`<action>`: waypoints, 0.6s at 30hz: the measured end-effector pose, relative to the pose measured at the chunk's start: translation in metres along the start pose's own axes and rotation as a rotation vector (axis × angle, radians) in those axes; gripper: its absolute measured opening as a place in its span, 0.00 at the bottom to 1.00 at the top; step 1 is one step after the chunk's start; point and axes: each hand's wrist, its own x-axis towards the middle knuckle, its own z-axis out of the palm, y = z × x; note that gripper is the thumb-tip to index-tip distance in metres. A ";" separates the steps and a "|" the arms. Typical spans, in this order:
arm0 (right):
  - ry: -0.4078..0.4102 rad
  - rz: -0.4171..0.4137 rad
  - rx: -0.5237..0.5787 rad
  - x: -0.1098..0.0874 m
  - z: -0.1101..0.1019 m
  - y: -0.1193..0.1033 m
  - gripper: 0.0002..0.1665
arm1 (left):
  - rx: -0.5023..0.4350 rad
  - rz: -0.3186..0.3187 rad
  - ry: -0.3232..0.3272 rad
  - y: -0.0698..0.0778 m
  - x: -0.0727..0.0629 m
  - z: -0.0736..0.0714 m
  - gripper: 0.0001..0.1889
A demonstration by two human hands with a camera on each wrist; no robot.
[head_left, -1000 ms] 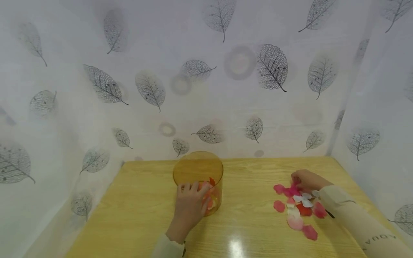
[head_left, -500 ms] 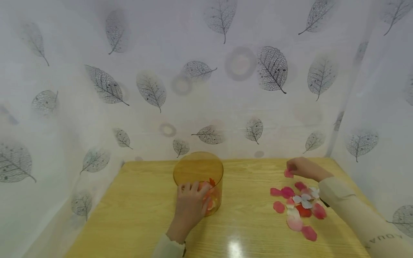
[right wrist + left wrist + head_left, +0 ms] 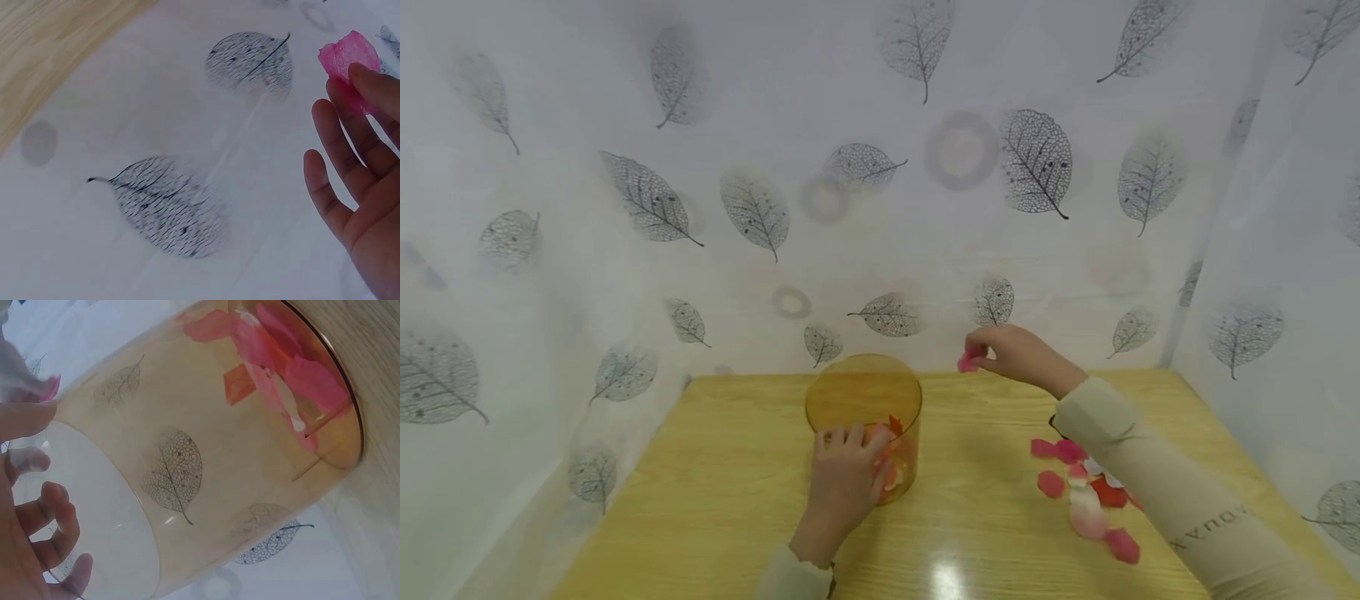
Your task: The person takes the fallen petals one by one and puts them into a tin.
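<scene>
- My first worry is the pink petal [image 3: 350, 53]: it looks thin and light, and is held near one end only, so a loosened pinch or a little moving air could send it fluttering onto the table [image 3: 730, 467].
- If it were let go where it is now, I judge it would miss the amber see-through container [image 3: 912, 454], which stands upright, well to the left.
- The left hand [image 3: 842, 479] lies across the near part of the opening; a petal falling there could catch on the knuckles, and a hard press on that rim might tip the container.
- The right sleeve [image 3: 1165, 483] crosses above the loose petals [image 3: 1086, 512], hiding some; I can't tell whether it touches them, but a low sweep could scatter them.
- As for the pink petal's place, it sits at the tips of the right hand [image 3: 1018, 357], pinched between thumb and finger, its free part sticking out past them; the outer fingers are apart and slightly bent.
- The left fingers bend over the rim, gripping it with the thumb outside, well above the petals inside [image 3: 262, 356] at the bottom.
</scene>
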 end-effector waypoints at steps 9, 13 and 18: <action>0.003 -0.241 -0.032 0.051 0.026 -0.055 0.07 | -0.009 -0.012 0.003 0.000 0.000 0.001 0.18; -0.069 -0.284 -0.087 0.062 0.042 -0.065 0.07 | -0.014 -0.016 -0.001 0.001 0.001 0.000 0.18; -0.114 -0.300 -0.102 0.062 0.049 -0.070 0.06 | 0.003 -0.017 -0.014 0.000 0.001 0.000 0.18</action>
